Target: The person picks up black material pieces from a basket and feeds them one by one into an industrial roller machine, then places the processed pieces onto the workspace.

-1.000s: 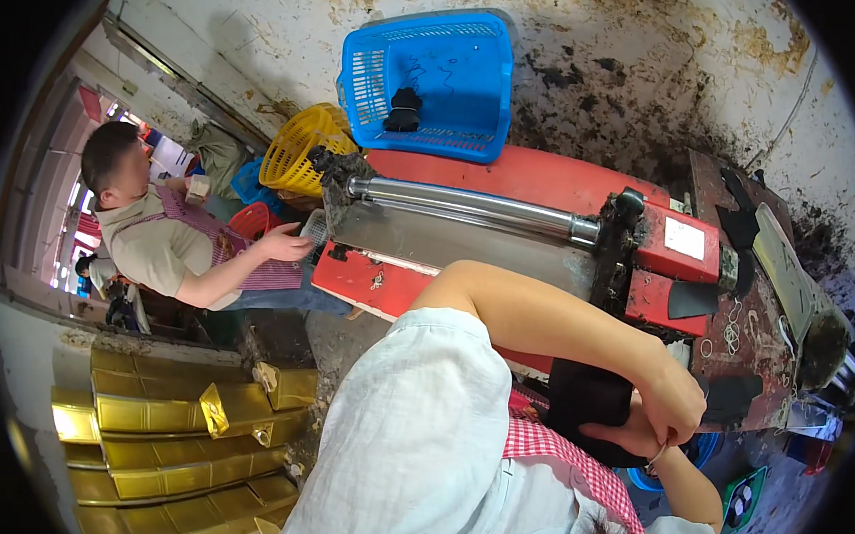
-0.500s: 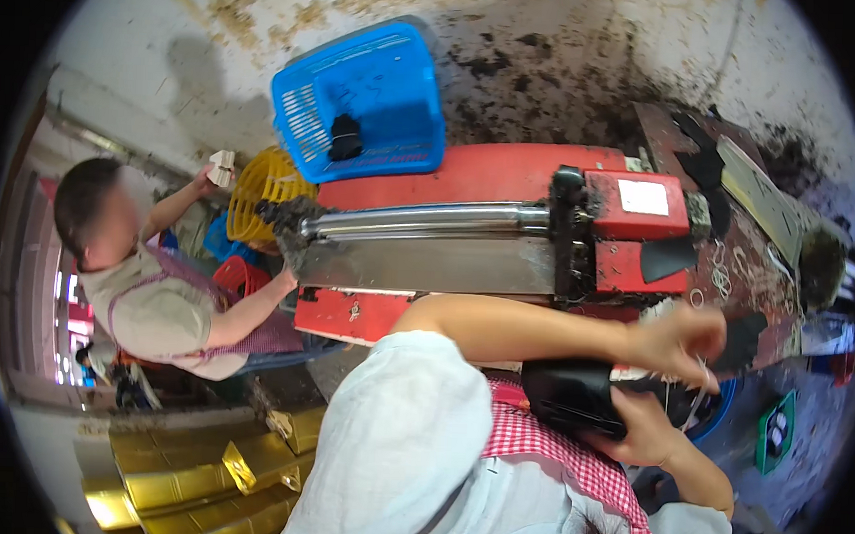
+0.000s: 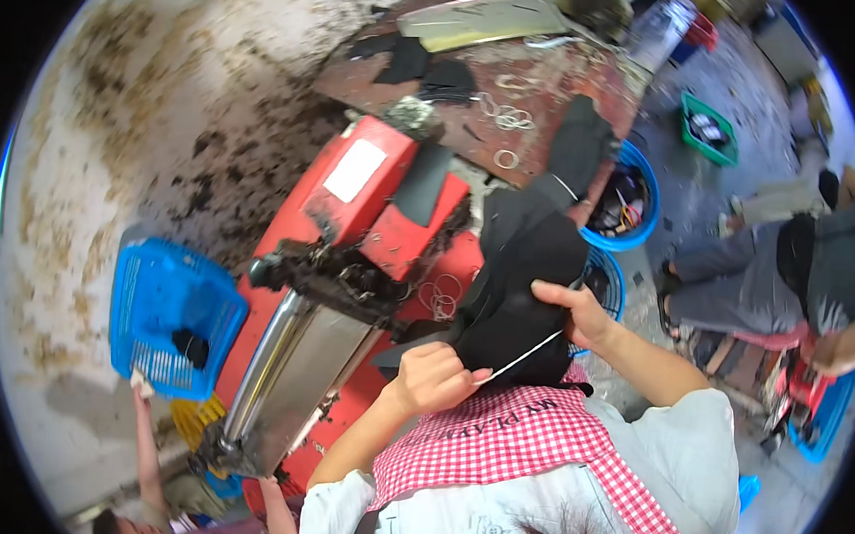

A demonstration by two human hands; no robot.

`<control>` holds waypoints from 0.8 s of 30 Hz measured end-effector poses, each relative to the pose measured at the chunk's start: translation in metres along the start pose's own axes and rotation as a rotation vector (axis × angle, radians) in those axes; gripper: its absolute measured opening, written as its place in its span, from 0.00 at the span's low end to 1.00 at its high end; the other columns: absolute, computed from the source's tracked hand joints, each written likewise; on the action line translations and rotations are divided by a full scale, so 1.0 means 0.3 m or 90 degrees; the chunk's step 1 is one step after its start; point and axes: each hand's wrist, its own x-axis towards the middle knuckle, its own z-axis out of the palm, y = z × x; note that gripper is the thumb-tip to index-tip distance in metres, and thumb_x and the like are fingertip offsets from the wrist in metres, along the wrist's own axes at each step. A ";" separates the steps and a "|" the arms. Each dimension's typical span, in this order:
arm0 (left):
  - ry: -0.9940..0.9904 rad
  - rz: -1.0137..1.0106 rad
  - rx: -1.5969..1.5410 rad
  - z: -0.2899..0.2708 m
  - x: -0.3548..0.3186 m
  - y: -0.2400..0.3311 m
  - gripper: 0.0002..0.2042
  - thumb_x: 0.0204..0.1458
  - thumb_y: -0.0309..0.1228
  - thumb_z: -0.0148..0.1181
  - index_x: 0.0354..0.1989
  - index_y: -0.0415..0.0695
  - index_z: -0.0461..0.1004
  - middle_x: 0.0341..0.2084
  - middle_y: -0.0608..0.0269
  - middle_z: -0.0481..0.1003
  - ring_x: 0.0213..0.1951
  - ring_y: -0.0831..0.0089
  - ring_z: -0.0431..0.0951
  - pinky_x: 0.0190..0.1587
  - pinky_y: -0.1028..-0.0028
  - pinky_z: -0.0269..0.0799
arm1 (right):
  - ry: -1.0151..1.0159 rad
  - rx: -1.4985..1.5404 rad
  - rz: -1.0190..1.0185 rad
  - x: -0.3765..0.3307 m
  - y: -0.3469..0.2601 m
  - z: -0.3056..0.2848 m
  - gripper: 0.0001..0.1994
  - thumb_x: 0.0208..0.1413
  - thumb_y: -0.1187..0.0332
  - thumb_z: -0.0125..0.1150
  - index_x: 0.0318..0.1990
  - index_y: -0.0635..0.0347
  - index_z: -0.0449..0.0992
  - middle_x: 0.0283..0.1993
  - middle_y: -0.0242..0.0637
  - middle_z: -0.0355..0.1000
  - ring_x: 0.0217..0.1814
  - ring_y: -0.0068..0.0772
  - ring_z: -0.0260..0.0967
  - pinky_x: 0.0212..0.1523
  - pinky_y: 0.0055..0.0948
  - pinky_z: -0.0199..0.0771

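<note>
One white band (image 3: 522, 356) stretches from the left hand (image 3: 435, 376), pinching its end, to the right hand (image 3: 584, 315), thumb out, grip unclear; earlier, both were close together. Black cloth (image 3: 521, 298) lies beneath, left edge near the red machine (image 3: 391, 239); floor (image 3: 764, 123) extends beyond the blue tub (image 3: 628, 241).

white band (image 3: 523, 357) (pulled taut) across black fabric (image 3: 522, 303)

An off-white wall (image 3: 63, 188), mottled with tan patches and heavy dark stains (image 3: 205, 174), is seen beside the left edge of the table (image 3: 585, 75), whose reddish-brown top is scuffed and worn. Beyond the table's right edge, a grey floor (image 3: 766, 133) is exposed, speckled and lent a bluish sheen by the light.
</note>
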 end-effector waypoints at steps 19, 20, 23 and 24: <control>0.189 -0.684 -0.619 0.182 0.248 -0.093 0.29 0.40 0.29 0.65 0.51 0.35 0.59 0.45 0.57 0.68 0.47 0.70 0.69 0.51 0.72 0.62 | 0.164 -0.927 -0.482 0.272 -0.329 -0.326 0.17 0.44 0.79 0.54 0.46 0.61 0.70 0.43 0.37 0.70 0.44 0.32 0.68 0.47 0.27 0.63; 0.190 -0.679 -0.608 0.185 0.261 -0.113 0.29 0.41 0.29 0.64 0.51 0.35 0.59 0.45 0.56 0.68 0.47 0.69 0.69 0.51 0.71 0.62 | 0.129 -1.113 -0.635 0.346 -0.347 -0.459 0.18 0.39 0.77 0.57 0.43 0.62 0.70 0.41 0.40 0.69 0.46 0.38 0.66 0.45 0.30 0.66; 0.219 -0.726 -0.604 0.175 0.276 -0.187 0.29 0.42 0.32 0.62 0.53 0.36 0.58 0.46 0.56 0.67 0.48 0.69 0.68 0.53 0.71 0.61 | 0.095 -1.349 -0.731 0.431 -0.325 -0.425 0.25 0.33 0.76 0.57 0.46 0.56 0.68 0.47 0.36 0.67 0.53 0.36 0.62 0.57 0.40 0.54; 0.240 -0.721 -0.618 0.180 0.306 -0.205 0.29 0.42 0.32 0.62 0.53 0.36 0.58 0.47 0.57 0.67 0.48 0.69 0.67 0.53 0.71 0.60 | 0.102 -1.398 -0.746 0.455 -0.326 -0.438 0.28 0.31 0.76 0.56 0.48 0.55 0.67 0.49 0.36 0.66 0.53 0.34 0.62 0.59 0.43 0.51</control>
